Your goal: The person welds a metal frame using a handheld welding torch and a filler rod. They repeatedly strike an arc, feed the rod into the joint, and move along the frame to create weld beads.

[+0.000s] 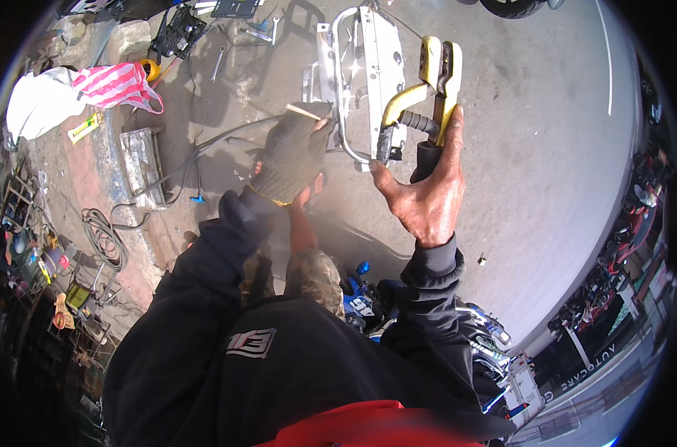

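My right hand (431, 201) is bare and wraps the dark grip of a yellow welding electrode holder (450, 74), with the fingers up along its side. A thin rod runs from the holder's jaws toward the upper left. On my left hand (290, 160) is a worn grey knit glove, and bare fingertips show past its edge. A short pale stick (302, 112) appears pinched at those fingertips, though the glove hides part of the grip. Between and beyond my hands lies a silver metal frame (372, 82) with a bent tube along its left side, brightly sunlit.
Wrenches (217, 63) lie on the concrete at the upper left. A striped pink bag (118, 86), a battered metal box (143, 167) and coiled cable (103, 238) are left. My camouflage-clad leg (316, 279) is below, near a blue motorcycle (357, 305). Cable crosses the ground behind my left hand.
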A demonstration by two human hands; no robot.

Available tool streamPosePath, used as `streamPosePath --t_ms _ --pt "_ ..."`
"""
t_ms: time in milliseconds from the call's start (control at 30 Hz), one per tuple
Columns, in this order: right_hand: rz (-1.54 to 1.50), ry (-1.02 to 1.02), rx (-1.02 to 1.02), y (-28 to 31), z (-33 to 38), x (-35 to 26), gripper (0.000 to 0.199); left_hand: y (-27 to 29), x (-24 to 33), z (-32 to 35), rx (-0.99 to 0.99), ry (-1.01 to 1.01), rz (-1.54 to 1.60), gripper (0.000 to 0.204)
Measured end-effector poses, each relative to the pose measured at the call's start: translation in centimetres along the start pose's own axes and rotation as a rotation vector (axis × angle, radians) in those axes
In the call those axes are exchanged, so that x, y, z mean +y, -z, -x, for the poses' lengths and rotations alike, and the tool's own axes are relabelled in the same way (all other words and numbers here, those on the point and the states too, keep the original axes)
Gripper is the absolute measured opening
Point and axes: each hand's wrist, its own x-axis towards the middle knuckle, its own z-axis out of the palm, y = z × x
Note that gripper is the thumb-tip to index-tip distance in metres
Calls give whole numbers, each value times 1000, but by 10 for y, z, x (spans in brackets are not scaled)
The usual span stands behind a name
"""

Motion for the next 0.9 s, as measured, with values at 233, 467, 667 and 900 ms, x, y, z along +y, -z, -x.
streamPosePath --t_ms 233,467,667,900 --pt "42 52 22 -7 1 7 121 4 -17 11 -204 382 195 57" --pt "12 14 -10 -9 -1 12 121 15 -3 8 -389 535 123 65" --pt "23 -7 -35 0 3 4 121 10 -13 7 -276 142 47 60" --pt "-17 -38 11 2 2 -2 124 8 4 2 -243 256 -139 51"
